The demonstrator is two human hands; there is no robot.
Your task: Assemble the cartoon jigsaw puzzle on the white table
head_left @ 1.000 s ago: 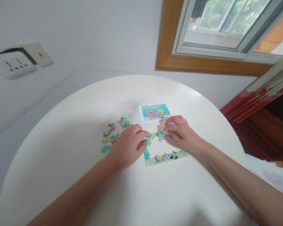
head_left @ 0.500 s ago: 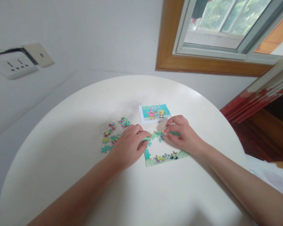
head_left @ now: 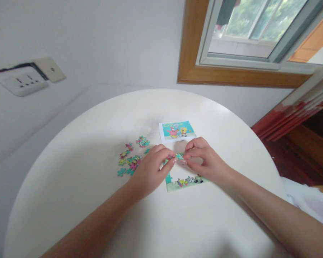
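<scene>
Between my two hands is a small teal jigsaw puzzle piece (head_left: pixel 179 157), over the upper part of a partly assembled puzzle (head_left: pixel 174 186). My left hand (head_left: pixel 152 167) pinches the piece's left side with thumb and forefinger. On its right side, the fingertips of my right hand (head_left: pixel 207 158) close on it too. The puzzle's bottom edge shows cartoon feet on pale green, and teal pieces run up its left side. Its middle is bare table, and my hands hide much of its top and right side.
Loose puzzle pieces (head_left: pixel 134 161) lie in a scattered heap left of my left hand. Behind the puzzle rests a picture card (head_left: pixel 177 131) with cartoon figures. All sit on a round white table (head_left: pixel 97 143) by a wall with a socket (head_left: pixel 27 80) and a window.
My right hand has moved left and my left hand slightly right, so their fingertips now meet around the teal piece. The view has shifted slightly.
</scene>
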